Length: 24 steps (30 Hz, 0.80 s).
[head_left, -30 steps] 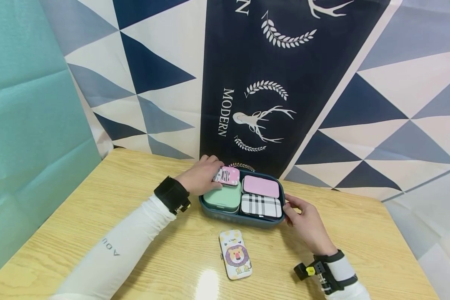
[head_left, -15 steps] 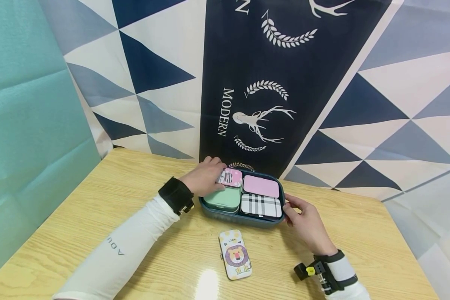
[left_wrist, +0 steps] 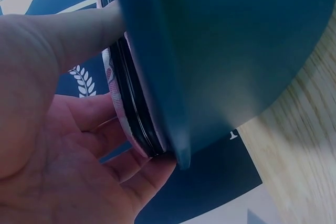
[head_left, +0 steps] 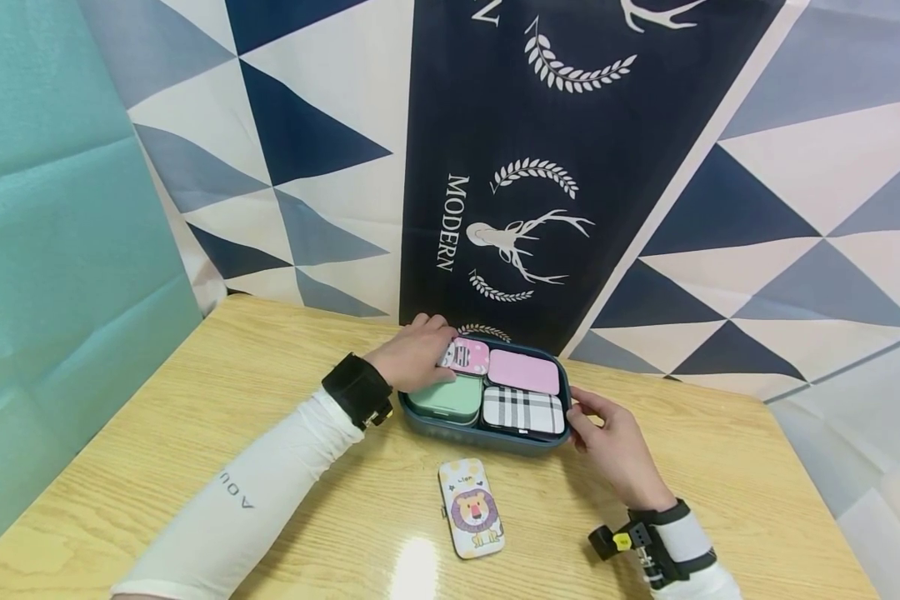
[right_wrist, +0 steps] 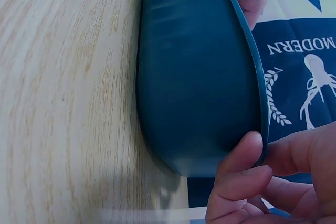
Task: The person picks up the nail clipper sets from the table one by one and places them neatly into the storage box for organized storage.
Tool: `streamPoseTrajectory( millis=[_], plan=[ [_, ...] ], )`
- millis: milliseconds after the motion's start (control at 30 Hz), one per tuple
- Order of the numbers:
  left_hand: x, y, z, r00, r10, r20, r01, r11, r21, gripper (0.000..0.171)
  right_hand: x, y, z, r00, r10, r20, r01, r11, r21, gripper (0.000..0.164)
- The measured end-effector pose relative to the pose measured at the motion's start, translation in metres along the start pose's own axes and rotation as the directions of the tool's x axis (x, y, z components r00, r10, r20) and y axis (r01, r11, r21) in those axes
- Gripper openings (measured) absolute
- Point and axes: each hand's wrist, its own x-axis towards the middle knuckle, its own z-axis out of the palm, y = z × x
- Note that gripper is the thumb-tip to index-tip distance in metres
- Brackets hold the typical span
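My left hand (head_left: pixel 414 354) grips a small pink-and-white cartoon-print case (head_left: pixel 471 357) at the back left of a dark blue oval basket (head_left: pixel 480 442). In the left wrist view, thumb and fingers hold the edges of the case (left_wrist: pixel 126 93), which stands partly above the basket's rim. How deep it sits is hidden. At the basket's right end, my right hand (head_left: pixel 615 450) pinches the rim; the right wrist view shows the thumb on the outer wall. Inside the basket lie a green case (head_left: pixel 450 398), a plain pink case (head_left: pixel 523 372) and a black-and-white plaid case (head_left: pixel 523 410).
A white case with a lion picture (head_left: pixel 474 510) lies on the wooden table (head_left: pixel 330 517) in front of the basket. Close behind the basket hangs a patterned cloth (head_left: pixel 487 275). A teal cloth (head_left: pixel 75 250) hangs at the left.
My left hand has shifted slightly right with the cartoon-print case, which now lies nearer the plain pink case. My right hand stays on the basket's rim.
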Motion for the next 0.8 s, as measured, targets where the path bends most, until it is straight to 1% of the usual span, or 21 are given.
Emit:
streamPoseTrajectory(
  millis=[267,433,800],
  plan=[
    [-0.0009,0.0004,0.0002,1.000,0.002,-0.006,-0.002,1.000,-0.025,0.064,-0.0010,-0.0003,0.0006,1.000,-0.002,-0.004,0.001,1.000,-0.013,0.045],
    [-0.0006,-0.0009,0.0011,1.000,0.000,-0.014,-0.001,0.999,-0.041,0.066,-0.0007,-0.0003,0.0008,1.000,-0.004,-0.003,0.004,1.000,-0.003,0.045],
    [-0.0034,-0.0038,-0.0010,1.000,0.017,-0.026,-0.019,0.997,-0.077,0.070,-0.0005,-0.0007,0.0006,1.000,-0.003,-0.004,0.003,1.000,-0.007,0.045]
  ],
)
